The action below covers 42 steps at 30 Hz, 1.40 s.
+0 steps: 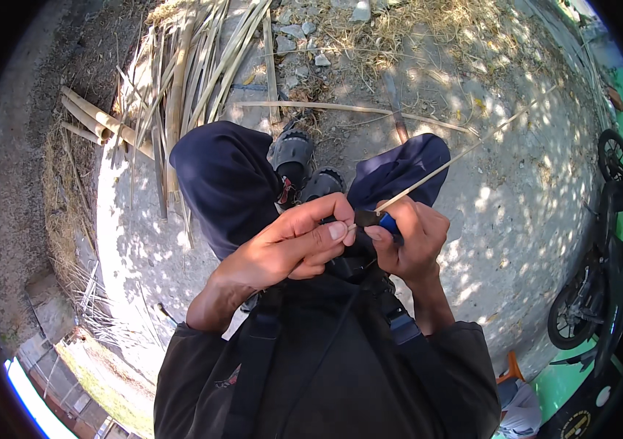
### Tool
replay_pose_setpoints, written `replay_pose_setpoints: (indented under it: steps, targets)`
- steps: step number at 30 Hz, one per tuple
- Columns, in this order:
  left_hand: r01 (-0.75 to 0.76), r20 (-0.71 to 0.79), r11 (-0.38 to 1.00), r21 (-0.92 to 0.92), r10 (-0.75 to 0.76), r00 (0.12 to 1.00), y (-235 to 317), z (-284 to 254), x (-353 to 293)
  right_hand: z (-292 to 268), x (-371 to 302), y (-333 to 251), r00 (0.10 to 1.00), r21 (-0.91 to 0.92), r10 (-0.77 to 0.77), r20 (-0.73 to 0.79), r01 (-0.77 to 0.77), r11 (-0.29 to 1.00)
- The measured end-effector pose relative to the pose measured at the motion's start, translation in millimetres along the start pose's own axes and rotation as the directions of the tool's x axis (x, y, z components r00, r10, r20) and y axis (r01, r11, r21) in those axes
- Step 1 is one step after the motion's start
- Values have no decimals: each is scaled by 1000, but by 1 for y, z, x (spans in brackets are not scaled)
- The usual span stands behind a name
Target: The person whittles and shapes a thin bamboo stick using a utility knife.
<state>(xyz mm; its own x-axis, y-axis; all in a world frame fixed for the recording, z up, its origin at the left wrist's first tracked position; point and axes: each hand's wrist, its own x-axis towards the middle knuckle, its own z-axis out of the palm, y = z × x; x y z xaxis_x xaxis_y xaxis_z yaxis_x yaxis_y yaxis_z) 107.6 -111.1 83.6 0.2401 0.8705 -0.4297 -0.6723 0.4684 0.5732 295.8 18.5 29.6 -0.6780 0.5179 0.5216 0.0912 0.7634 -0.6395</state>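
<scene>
My left hand (300,238) is closed, with thumb and forefinger pinching the near end of a thin bamboo strip (443,164). From there the strip slants up and away to the far right. Close beside it, my right hand (418,238) is wrapped round a small blue-handled tool (389,223). Its short dark flat part (366,217) lies against the strip, between my two hands. The exact form of the tool's working edge is hidden by my fingers.
Split bamboo strips (213,62) and bamboo poles (95,117) lie at the far left. A long-bladed tool with a wooden handle (401,130) rests on the ground beyond my knees. Rubble (293,31) and straw lie farther off. Motorbikes (604,293) stand at right; a person (520,410) is behind right.
</scene>
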Motion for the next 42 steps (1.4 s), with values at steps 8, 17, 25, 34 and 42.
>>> replay_pose_setpoints:
  steps: [8,17,25,34,42]
  targets:
    - [-103,-135,978,181,128,983,-16,-5,-9,-21,2,21,953,-5,278,-122,-281,960]
    - [-164,-198,950,266,221,955,-18,10,0,13,-5,5,994,106,86,71,-93,990]
    - [-163,-179,952,258,213,961,-18,6,1,10,-3,6,995,83,42,91,-50,995]
    - [-245,-171,913,327,312,935,-21,6,2,9,2,3,994,71,5,110,-13,997]
    - [-229,-187,910,345,306,933,-16,11,2,6,4,6,997,-1,15,74,-15,1000]
